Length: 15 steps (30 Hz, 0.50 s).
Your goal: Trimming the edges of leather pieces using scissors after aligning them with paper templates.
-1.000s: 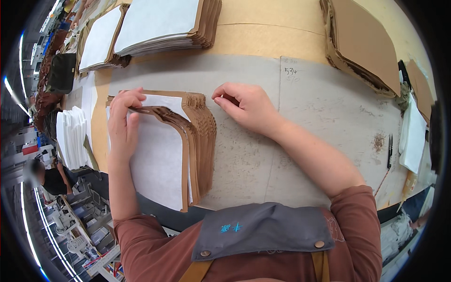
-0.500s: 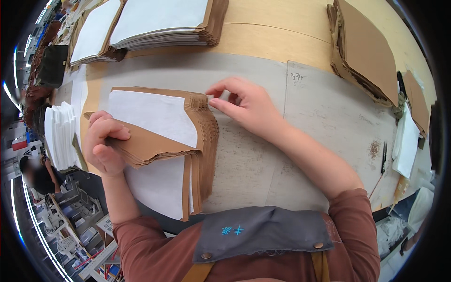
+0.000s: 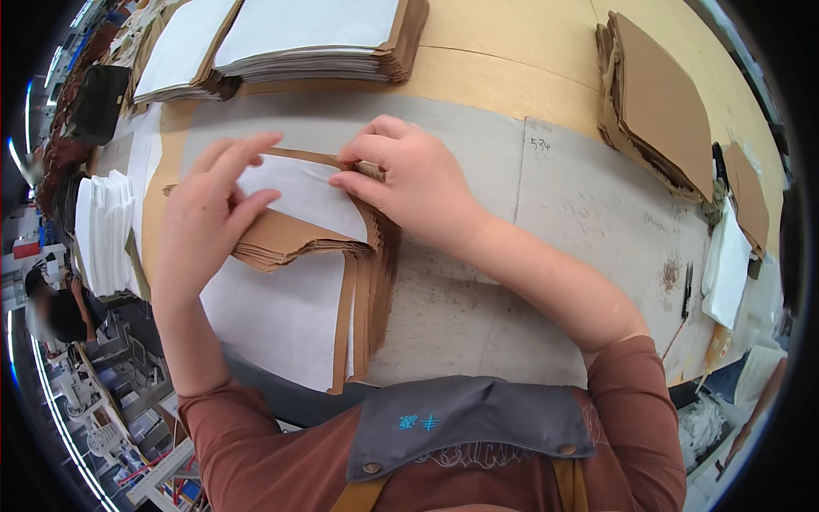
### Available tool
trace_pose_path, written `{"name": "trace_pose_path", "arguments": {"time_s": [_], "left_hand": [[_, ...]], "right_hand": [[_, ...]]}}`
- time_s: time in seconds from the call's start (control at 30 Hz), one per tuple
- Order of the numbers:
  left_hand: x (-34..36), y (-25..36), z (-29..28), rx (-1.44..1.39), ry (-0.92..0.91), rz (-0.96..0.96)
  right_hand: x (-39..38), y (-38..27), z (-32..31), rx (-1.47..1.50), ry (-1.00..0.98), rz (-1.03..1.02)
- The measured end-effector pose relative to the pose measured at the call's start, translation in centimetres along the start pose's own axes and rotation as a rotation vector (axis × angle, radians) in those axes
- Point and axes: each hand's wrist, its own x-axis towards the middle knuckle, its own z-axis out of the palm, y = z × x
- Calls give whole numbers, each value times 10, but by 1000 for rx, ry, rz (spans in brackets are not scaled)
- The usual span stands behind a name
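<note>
A thick stack of brown leather-like sheets [image 3: 386, 277] lies in front of me, with white sheets between the layers. Several brown pieces [image 3: 294, 232] are folded over across it, and a white sheet [image 3: 277, 316] shows on the near side. At the stack's far right corner, my right hand [image 3: 409, 175] pinches the edge of the upper white-faced sheet [image 3: 303, 192]. My left hand [image 3: 205, 218] hovers over the left part, its fingers apart and its thumb close to the folded pieces. Whether that thumb touches them is hard to tell.
White-topped stacks [image 3: 311, 34] stand at the far left of the table [image 3: 486, 64]. A brown stack [image 3: 665, 107] sits far right, near white cloth [image 3: 723, 277] and a black pen-like tool [image 3: 687, 288]. White folded sheets [image 3: 107, 235] are piled left; a person [image 3: 60, 316] is beyond.
My left hand has let go of the folded brown pieces and risen up and to the right. My right hand has moved left onto the stack's corner and closed on the sheet edge.
</note>
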Motion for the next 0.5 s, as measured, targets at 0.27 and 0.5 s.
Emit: {"name": "trace_pose_path", "arguments": {"time_s": [0.27, 0.5], "left_hand": [[-10, -9, 2, 219, 114, 190], [-33, -27, -10, 258, 47, 347]], "right_hand": [[-7, -9, 9, -242, 238, -634], [-33, -18, 14, 3, 135, -360]]}}
